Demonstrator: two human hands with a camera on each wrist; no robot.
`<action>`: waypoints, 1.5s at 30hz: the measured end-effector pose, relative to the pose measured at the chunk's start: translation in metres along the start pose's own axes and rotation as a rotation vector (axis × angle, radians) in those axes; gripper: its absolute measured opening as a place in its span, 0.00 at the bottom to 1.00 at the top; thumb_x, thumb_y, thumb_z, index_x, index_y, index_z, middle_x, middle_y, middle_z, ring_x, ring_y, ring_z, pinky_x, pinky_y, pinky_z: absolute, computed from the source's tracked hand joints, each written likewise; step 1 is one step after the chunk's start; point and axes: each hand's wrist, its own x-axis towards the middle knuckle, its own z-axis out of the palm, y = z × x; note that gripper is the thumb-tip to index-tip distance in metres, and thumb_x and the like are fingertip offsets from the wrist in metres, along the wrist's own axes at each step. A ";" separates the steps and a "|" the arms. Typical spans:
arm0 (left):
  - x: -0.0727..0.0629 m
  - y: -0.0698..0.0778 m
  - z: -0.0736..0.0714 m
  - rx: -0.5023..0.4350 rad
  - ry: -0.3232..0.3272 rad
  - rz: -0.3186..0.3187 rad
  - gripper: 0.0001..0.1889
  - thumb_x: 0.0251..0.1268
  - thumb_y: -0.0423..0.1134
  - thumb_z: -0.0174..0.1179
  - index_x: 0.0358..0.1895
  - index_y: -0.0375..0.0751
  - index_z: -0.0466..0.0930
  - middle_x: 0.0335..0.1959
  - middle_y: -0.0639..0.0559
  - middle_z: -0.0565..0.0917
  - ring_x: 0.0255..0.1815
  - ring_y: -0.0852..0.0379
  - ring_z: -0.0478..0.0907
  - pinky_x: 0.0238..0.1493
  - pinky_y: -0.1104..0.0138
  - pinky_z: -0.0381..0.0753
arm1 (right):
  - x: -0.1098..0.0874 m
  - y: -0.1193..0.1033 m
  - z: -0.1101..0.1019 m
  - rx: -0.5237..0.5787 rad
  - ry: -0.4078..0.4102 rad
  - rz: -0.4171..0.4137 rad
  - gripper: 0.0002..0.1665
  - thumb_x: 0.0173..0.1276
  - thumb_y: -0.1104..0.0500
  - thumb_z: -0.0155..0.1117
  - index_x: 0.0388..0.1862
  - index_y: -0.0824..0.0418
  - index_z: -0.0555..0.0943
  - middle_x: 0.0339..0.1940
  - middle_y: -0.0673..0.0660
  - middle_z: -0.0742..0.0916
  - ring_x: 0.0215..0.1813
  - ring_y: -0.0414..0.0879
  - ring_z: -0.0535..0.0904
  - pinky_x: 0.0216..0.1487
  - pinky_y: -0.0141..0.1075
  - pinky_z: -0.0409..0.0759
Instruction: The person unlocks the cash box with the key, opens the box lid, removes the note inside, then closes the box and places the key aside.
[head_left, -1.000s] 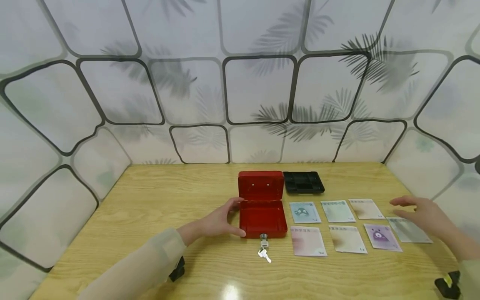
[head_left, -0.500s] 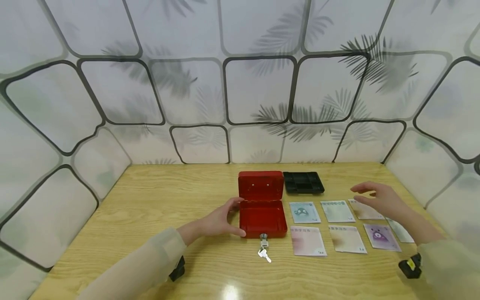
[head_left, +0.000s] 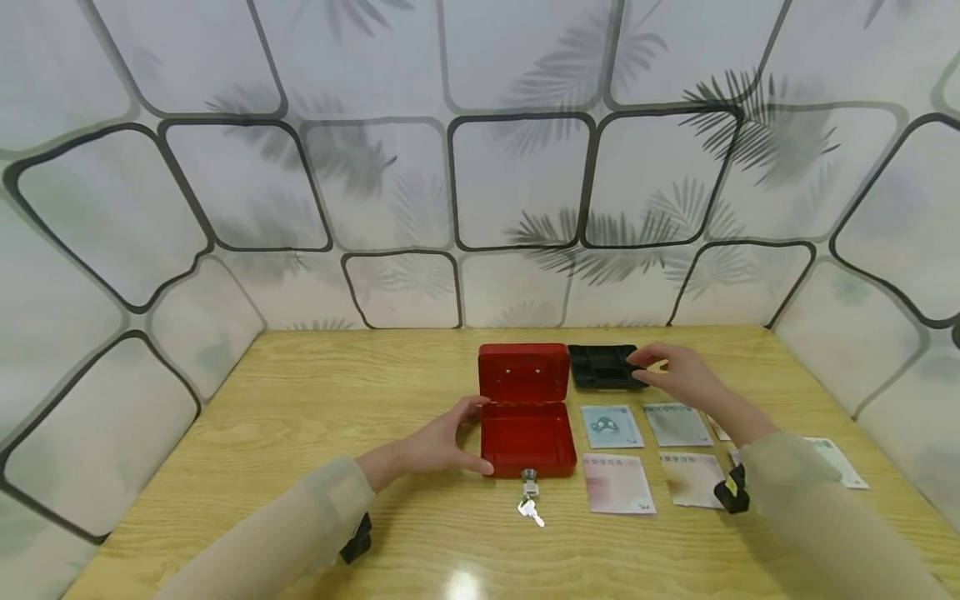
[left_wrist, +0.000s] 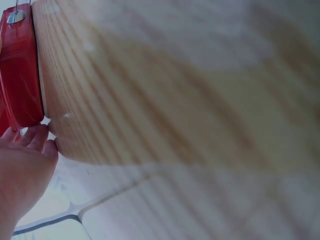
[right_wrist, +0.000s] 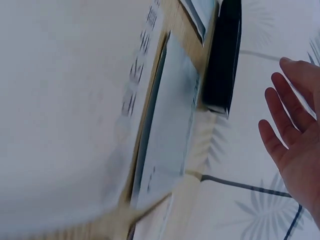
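Observation:
A red cash box stands with its lid raised and its inside bare. My left hand holds it by the left side, thumb at the front corner and fingers at the back; the left wrist view shows fingertips against the red wall. Keys hang from the lock at the front. Behind and to the right lies a black compartment tray. My right hand hovers at its right end, fingers loosely bent, overlapping it in the head view. In the right wrist view that hand holds nothing.
Several banknotes lie in two rows right of the box, among them a blue one, a pink one and a green one. My right sleeve covers part of them. A patterned backdrop rises behind the wooden table.
My right hand has moved left and back, from over the rightmost banknotes to the black tray. The left hand stays on the cash box.

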 end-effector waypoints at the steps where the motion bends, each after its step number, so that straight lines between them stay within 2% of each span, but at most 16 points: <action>1: 0.000 0.000 0.000 0.000 0.001 -0.001 0.48 0.51 0.42 0.75 0.72 0.40 0.54 0.67 0.45 0.67 0.67 0.46 0.62 0.70 0.50 0.56 | 0.004 0.000 0.003 0.002 0.001 0.000 0.16 0.69 0.63 0.64 0.53 0.69 0.80 0.48 0.64 0.84 0.51 0.61 0.77 0.52 0.58 0.73; 8: 0.000 -0.001 -0.001 0.005 0.001 0.000 0.47 0.51 0.42 0.75 0.72 0.41 0.55 0.67 0.45 0.67 0.67 0.46 0.62 0.70 0.50 0.56 | 0.029 0.005 0.024 -0.002 0.006 -0.018 0.14 0.69 0.65 0.63 0.51 0.71 0.80 0.45 0.64 0.84 0.48 0.60 0.79 0.50 0.54 0.76; 15: 0.000 -0.001 0.000 0.023 0.007 0.016 0.48 0.50 0.42 0.76 0.71 0.40 0.55 0.66 0.45 0.68 0.67 0.46 0.63 0.69 0.50 0.57 | 0.044 0.008 0.036 -0.025 -0.012 -0.022 0.12 0.67 0.65 0.64 0.47 0.69 0.82 0.44 0.64 0.85 0.47 0.60 0.80 0.50 0.54 0.77; 24: 0.001 -0.001 0.001 0.024 0.011 0.025 0.48 0.50 0.42 0.76 0.71 0.40 0.55 0.66 0.45 0.69 0.67 0.47 0.64 0.69 0.50 0.57 | 0.047 0.009 0.041 -0.046 -0.044 -0.007 0.10 0.67 0.66 0.64 0.45 0.69 0.82 0.42 0.64 0.85 0.46 0.60 0.80 0.49 0.53 0.77; 32: 0.000 0.000 0.001 0.031 0.012 0.015 0.48 0.50 0.42 0.76 0.71 0.40 0.55 0.66 0.44 0.68 0.67 0.46 0.64 0.69 0.50 0.57 | 0.047 0.011 0.046 -0.055 -0.013 -0.035 0.06 0.66 0.68 0.64 0.40 0.69 0.83 0.38 0.62 0.86 0.43 0.58 0.81 0.47 0.52 0.78; 45: -0.001 0.001 0.001 0.033 0.009 0.006 0.47 0.51 0.43 0.75 0.71 0.41 0.55 0.66 0.46 0.69 0.67 0.47 0.63 0.69 0.49 0.57 | 0.046 0.011 0.048 -0.068 0.003 -0.025 0.05 0.67 0.68 0.63 0.39 0.67 0.84 0.37 0.61 0.86 0.42 0.57 0.81 0.46 0.52 0.78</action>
